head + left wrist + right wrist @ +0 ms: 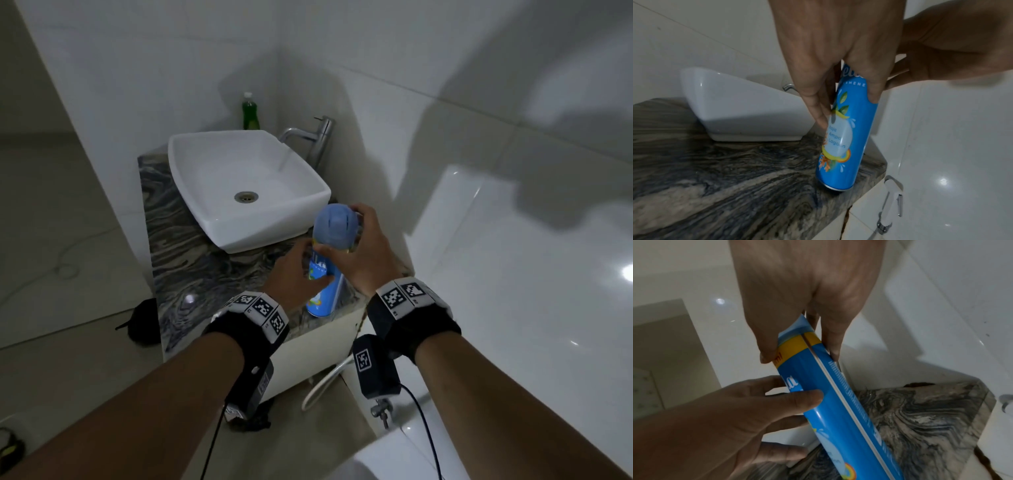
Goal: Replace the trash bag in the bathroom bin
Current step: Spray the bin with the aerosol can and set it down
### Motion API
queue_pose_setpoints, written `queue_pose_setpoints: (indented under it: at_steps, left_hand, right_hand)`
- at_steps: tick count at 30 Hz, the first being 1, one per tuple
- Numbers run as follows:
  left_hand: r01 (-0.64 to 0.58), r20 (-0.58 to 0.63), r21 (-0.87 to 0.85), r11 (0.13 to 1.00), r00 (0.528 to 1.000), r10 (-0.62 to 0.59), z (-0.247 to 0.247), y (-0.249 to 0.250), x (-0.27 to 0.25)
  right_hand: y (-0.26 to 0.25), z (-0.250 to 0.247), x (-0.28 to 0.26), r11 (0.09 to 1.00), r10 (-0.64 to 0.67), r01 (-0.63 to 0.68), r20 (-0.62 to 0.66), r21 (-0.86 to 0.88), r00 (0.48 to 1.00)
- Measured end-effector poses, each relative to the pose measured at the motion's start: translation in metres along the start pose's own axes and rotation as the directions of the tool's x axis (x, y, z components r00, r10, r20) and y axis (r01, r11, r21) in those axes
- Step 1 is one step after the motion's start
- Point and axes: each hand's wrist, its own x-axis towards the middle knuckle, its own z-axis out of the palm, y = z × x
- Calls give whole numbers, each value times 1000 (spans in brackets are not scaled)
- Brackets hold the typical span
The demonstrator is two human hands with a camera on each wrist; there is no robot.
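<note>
A blue aerosol spray can with a pale blue cap stands slightly tilted, its base on the marble counter near the front right corner. My left hand grips the can's body, fingers on one side and thumb on the other. My right hand grips the can's top just below the cap, at the yellow band. No bin or trash bag is clearly visible. A dark object lies on the floor left of the counter; I cannot tell what it is.
A white square basin sits on the counter behind the can, with a chrome tap and a green bottle at the back. A white tiled wall runs close on the right. A white hose sprayer hangs below the counter's corner.
</note>
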Motion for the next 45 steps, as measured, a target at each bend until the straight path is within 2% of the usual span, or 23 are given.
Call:
queue_pose_setpoints:
  at_steps: [12,23,26,29,33,37,41,45]
  left_hand:
    - [-29,5,57,998,1000,29,0,-19,32]
    - [-23,40,74,997,999,20,4,-15,36]
    - [15,30,71,997,999,-17,3,-13,35]
    - [105,31,109,988,994,-109,-2,-4,30]
    - [97,4,127,987,995,-98,-7,25,11]
    - [-7,-44,166,986,999,15,-16,74,-22]
    - [31,53,142,989,998,-39,-14,134,-76]
    - [-63,134,80,995,990,52,8,202,-159]
  right_hand:
    - [33,17,40,1000,1,-1,-18,-4,1000]
    - [29,12,33,993,32,-30,14,-116,999]
    - [18,-2,24,993,30,-29,11,-116,999]
    - [13,-17,10,979,40,-43,-21,-200,999]
    - [-4,-41,-21,956,104,-117,-61,-270,993]
    - [-27,-72,-69,959,94,-120,-111,-258,989]
    - [-52,-108,-132,954,95,-132,-145,-268,985]
    - [-74,-150,-223,949,97,-159,-228,-271,969]
